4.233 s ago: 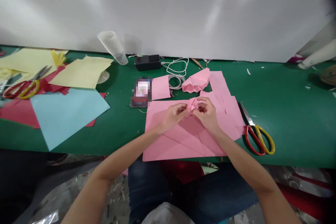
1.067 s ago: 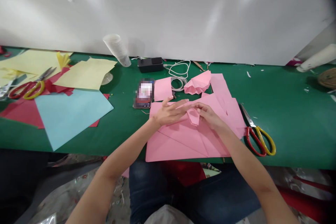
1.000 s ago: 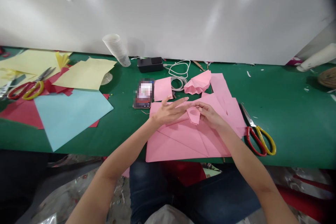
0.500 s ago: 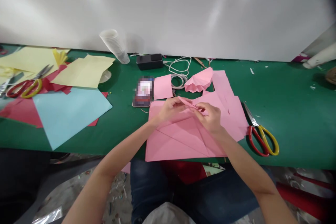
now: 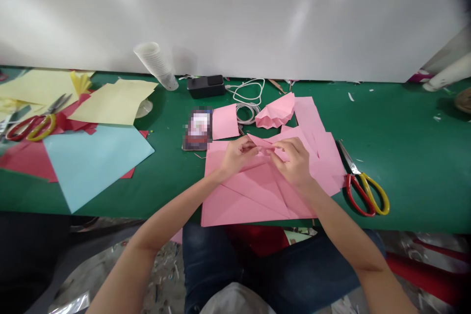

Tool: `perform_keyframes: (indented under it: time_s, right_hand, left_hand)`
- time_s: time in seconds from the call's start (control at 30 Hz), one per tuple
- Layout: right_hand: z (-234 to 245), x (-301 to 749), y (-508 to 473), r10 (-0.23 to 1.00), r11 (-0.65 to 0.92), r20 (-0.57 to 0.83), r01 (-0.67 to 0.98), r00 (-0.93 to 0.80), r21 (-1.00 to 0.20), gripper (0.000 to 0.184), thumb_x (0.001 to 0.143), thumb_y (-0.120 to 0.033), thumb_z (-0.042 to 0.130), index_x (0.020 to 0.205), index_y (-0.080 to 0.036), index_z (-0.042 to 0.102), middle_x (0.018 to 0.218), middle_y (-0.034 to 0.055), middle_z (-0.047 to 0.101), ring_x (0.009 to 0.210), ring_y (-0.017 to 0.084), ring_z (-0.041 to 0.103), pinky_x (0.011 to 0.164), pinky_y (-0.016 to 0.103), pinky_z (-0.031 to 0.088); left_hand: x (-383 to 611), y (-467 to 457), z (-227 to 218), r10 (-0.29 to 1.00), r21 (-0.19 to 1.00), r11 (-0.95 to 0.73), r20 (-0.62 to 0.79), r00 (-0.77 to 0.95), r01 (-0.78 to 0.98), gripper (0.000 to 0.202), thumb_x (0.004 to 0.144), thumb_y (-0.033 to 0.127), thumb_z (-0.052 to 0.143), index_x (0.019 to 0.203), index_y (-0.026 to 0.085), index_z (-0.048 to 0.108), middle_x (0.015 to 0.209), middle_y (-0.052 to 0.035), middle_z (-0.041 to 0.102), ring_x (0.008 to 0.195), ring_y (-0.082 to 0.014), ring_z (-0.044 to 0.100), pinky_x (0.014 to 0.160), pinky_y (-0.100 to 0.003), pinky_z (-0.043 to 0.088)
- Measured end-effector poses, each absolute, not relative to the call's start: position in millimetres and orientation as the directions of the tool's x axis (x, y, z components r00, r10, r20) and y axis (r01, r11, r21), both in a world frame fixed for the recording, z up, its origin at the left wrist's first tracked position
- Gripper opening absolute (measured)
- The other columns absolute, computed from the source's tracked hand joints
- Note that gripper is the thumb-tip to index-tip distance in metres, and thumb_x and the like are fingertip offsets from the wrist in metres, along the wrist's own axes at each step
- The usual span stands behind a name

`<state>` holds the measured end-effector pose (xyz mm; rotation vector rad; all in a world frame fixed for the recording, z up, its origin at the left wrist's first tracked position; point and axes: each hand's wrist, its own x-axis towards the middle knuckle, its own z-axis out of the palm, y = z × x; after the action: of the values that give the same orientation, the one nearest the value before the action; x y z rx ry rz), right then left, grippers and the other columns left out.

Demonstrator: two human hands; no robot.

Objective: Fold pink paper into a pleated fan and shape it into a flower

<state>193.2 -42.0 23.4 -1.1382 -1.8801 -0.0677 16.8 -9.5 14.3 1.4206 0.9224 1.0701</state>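
Observation:
Between my two hands is a small folded piece of pink paper, raised a little over the stack of pink sheets. My left hand pinches its left side, and my right hand grips its right end between thumb and fingers. Parts of the folded piece are covered by the fingers. Just behind my hands lies a pleated pink paper fan. A small pink square rests beyond my left hand, beside the phone.
Scissors with red and yellow handles lie to the right. At the back stand a tilted stack of white cups and a black box with a white cable. Blue paper, yellow sheets and other scissors lie left.
The folded pink paper is turned slightly, and its left flap stands out more. My right-hand fingers have shifted along its edge. The whole view has moved a little.

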Motion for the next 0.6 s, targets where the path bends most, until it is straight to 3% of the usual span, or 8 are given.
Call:
perform_keyframes:
  time_s: [0.1, 0.2, 0.37, 0.47, 0.6]
  right_hand:
    - [20.5, 191.7, -42.3, 0.735, 0.554, 0.665, 0.679, -0.128, -0.482, 0.006, 0.082, -0.023, 0.064, 0.084, -0.023, 0.058, 0.078, 0.0027, 0.063, 0.074, 0.017, 0.059, 0.065, 0.032, 0.052]
    - [19.7, 190.5, -42.5, 0.778, 0.535, 0.615, 0.650, -0.130, -0.539, 0.011, 0.083, -0.023, 0.062, 0.094, -0.022, 0.060, 0.084, 0.0037, 0.066, 0.071, 0.016, 0.060, 0.064, 0.031, 0.052]
    - [20.6, 189.6, -42.7, 0.692, 0.605, 0.673, 0.718, -0.260, -0.345, 0.016, 0.088, -0.020, 0.055, 0.101, -0.022, 0.065, 0.089, 0.0058, 0.070, 0.083, 0.020, 0.062, 0.073, 0.034, 0.053]
    - [20.1, 189.7, -42.3, 0.683, 0.639, 0.620, 0.726, -0.385, -0.253, 0.028, 0.089, -0.025, 0.054, 0.117, -0.023, 0.060, 0.111, 0.0071, 0.067, 0.103, 0.022, 0.059, 0.086, 0.038, 0.050]
    - [16.9, 190.8, -40.7, 0.676, 0.668, 0.519, 0.733, -0.524, -0.130, 0.046, 0.089, -0.039, 0.055, 0.131, -0.022, 0.050, 0.134, 0.0085, 0.055, 0.126, 0.026, 0.045, 0.098, 0.044, 0.042]
  left_hand:
    - [19.5, -13.4, 17.5, 0.948, 0.993, -0.115, 0.112, 0.298, -0.009, 0.020, 0.074, 0.032, 0.069, 0.079, 0.015, 0.060, 0.076, -0.0056, 0.071, 0.067, -0.0138, 0.065, 0.061, -0.023, 0.049]
    - [21.9, -17.6, 21.1, 0.950, 0.995, -0.095, 0.095, 0.296, -0.014, 0.020, 0.076, 0.031, 0.068, 0.084, 0.014, 0.061, 0.079, -0.0063, 0.072, 0.069, -0.0144, 0.066, 0.063, -0.024, 0.050]
    - [24.1, -19.8, 22.1, 0.958, 0.997, 0.008, 0.016, 0.287, -0.082, 0.022, 0.076, 0.033, 0.064, 0.087, 0.014, 0.060, 0.081, -0.0045, 0.070, 0.070, -0.0141, 0.066, 0.068, -0.028, 0.054]
    - [22.7, -16.4, 20.8, 0.958, 0.979, 0.116, -0.065, 0.279, -0.168, 0.023, 0.077, 0.035, 0.060, 0.087, 0.014, 0.060, 0.084, -0.0050, 0.070, 0.070, -0.0146, 0.067, 0.068, -0.029, 0.055]
    - [18.7, -10.9, 19.3, 0.944, 0.923, 0.259, -0.179, 0.279, -0.285, 0.034, 0.080, 0.046, 0.050, 0.082, 0.013, 0.059, 0.070, -0.0053, 0.066, 0.068, -0.0163, 0.065, 0.065, -0.028, 0.053]
